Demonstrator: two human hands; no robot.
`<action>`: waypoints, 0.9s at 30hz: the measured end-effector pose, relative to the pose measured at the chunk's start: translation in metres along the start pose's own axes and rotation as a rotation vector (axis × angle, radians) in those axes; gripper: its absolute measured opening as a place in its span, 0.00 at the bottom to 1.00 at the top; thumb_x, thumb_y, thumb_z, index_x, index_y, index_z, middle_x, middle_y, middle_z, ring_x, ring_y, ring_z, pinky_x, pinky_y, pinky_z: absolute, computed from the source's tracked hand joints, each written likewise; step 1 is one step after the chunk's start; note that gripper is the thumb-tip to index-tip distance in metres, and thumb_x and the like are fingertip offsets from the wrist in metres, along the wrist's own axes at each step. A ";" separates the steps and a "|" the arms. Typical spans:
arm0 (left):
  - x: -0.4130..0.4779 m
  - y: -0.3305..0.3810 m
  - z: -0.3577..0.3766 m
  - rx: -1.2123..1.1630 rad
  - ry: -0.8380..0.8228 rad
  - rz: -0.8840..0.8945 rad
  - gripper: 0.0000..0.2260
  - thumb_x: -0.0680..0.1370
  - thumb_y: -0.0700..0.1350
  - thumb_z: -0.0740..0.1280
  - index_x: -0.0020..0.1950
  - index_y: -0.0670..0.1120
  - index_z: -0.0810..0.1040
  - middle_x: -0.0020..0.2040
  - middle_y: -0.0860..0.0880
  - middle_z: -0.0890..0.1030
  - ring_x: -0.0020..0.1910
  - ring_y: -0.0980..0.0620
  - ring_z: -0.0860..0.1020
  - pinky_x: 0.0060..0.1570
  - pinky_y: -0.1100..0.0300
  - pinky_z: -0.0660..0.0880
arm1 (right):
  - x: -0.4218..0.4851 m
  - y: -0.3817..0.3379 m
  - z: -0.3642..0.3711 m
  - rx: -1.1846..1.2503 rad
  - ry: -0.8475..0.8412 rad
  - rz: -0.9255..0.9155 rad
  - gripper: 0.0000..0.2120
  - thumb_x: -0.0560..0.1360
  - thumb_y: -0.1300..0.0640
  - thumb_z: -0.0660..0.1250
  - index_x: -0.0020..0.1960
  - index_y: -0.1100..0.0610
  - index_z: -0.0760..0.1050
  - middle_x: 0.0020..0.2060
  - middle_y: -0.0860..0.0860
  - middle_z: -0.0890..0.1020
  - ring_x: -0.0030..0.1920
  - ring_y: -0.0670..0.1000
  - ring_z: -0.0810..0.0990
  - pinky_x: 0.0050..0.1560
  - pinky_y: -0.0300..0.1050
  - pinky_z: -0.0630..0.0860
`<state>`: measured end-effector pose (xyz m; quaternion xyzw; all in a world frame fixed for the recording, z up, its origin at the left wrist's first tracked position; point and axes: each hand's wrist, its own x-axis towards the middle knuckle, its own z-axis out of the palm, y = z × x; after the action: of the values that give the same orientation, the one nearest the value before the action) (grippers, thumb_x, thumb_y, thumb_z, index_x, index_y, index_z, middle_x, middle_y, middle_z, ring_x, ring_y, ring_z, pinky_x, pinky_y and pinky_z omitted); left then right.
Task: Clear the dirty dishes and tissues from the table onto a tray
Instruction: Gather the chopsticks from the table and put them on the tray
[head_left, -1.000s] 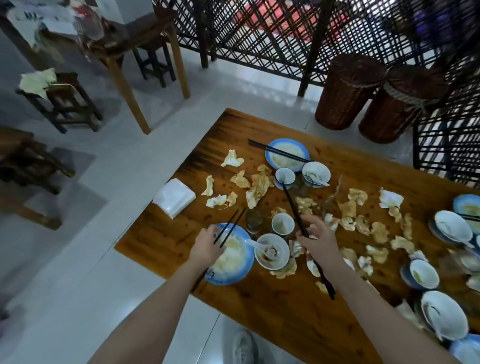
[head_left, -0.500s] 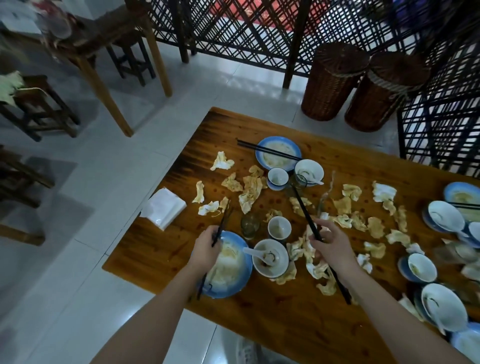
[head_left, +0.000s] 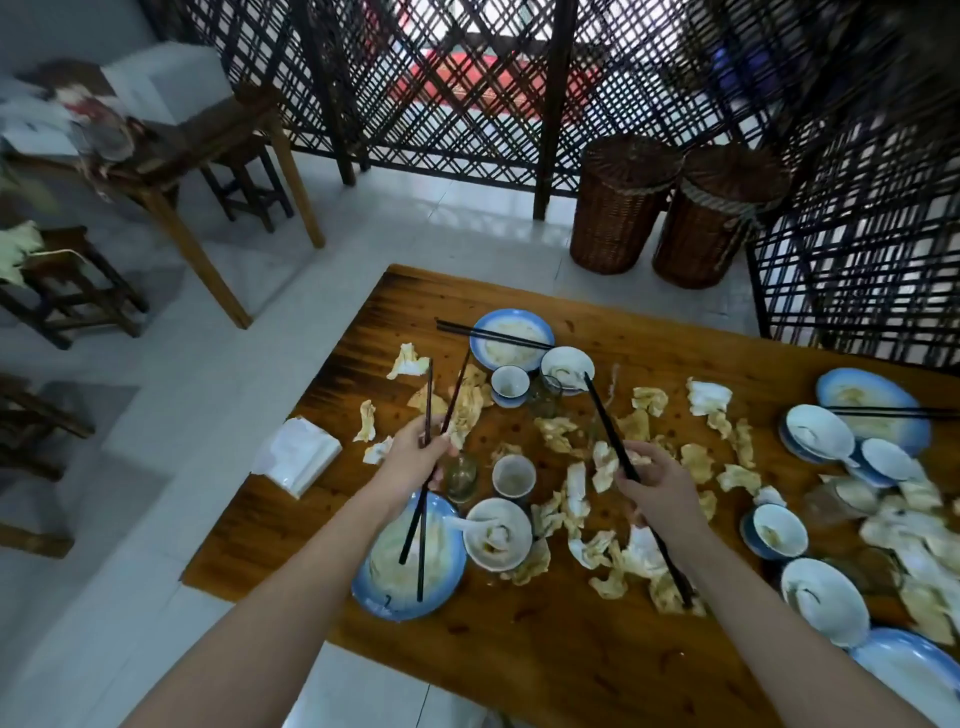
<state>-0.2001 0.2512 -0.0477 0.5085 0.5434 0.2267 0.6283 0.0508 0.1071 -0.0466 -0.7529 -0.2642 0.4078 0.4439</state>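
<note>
Your left hand (head_left: 415, 457) grips a slim black chopstick pair (head_left: 428, 400), your right hand (head_left: 660, 488) a second black chopstick set (head_left: 605, 421), seemingly mid-collection; next needs the unseen tray.

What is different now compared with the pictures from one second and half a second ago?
The left hand took hold of the pair of chopsticks that lay on the blue plate and raised them above it. The right hand still grips its own chopsticks, slanted much as before. The tissues and the bowl with a spoon did not move.
</note>
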 end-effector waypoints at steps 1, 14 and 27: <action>-0.001 0.006 0.010 -0.015 -0.013 -0.003 0.11 0.82 0.39 0.60 0.64 0.47 0.69 0.39 0.47 0.78 0.25 0.54 0.68 0.23 0.64 0.66 | 0.000 0.000 -0.009 0.012 0.005 -0.003 0.15 0.75 0.66 0.67 0.57 0.50 0.74 0.39 0.57 0.82 0.26 0.51 0.73 0.26 0.44 0.70; -0.007 0.060 0.189 -0.077 -0.101 -0.065 0.06 0.84 0.41 0.55 0.53 0.44 0.71 0.37 0.46 0.75 0.24 0.53 0.74 0.27 0.58 0.71 | 0.023 0.025 -0.175 0.069 0.090 -0.046 0.16 0.72 0.69 0.69 0.57 0.55 0.76 0.44 0.57 0.81 0.33 0.48 0.77 0.25 0.36 0.71; 0.037 0.076 0.341 0.068 -0.154 -0.383 0.06 0.80 0.46 0.65 0.48 0.43 0.74 0.32 0.47 0.77 0.24 0.50 0.74 0.22 0.60 0.70 | 0.068 0.065 -0.344 0.054 0.280 -0.011 0.13 0.74 0.64 0.70 0.56 0.53 0.74 0.42 0.53 0.81 0.29 0.51 0.76 0.23 0.39 0.71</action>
<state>0.1430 0.1770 -0.0337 0.4328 0.5877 0.0452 0.6821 0.3812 -0.0271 -0.0354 -0.7887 -0.1929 0.3033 0.4988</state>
